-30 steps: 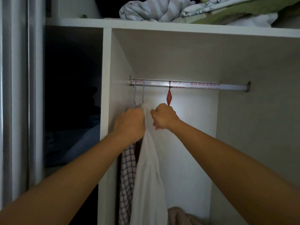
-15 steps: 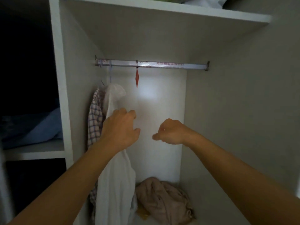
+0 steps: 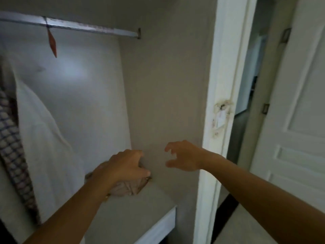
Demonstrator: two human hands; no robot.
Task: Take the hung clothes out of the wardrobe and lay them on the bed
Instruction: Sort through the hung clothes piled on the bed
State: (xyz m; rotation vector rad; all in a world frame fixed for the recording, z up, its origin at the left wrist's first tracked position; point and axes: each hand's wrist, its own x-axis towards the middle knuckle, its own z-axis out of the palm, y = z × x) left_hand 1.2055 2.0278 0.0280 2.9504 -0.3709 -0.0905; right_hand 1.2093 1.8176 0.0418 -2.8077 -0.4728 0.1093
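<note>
Both hands are inside the wardrobe, neither holding anything. The left hand (image 3: 126,166) hovers low with its grip loosely curved and empty, in front of a crumpled pinkish-beige cloth bundle (image 3: 129,188) lying on the wardrobe floor (image 3: 140,208); whether the fingers touch the bundle is hard to tell, as the hand covers most of it. The right hand (image 3: 182,155) hangs beside it in the air, fingers spread and bent, grip wide and empty, near the grey side wall (image 3: 167,85).

The hung clothes remain in place at the far left: a white long garment (image 3: 44,129) and a blue-and-white checked shirt (image 3: 10,147) behind it, both hanging under the silver metal rail (image 3: 88,26). A small red tassel charm (image 3: 52,43) dangles from the rail. Neither garment is off yet; the bed is out of view. A white panelled door (image 3: 299,120) stands open on the right.
</note>
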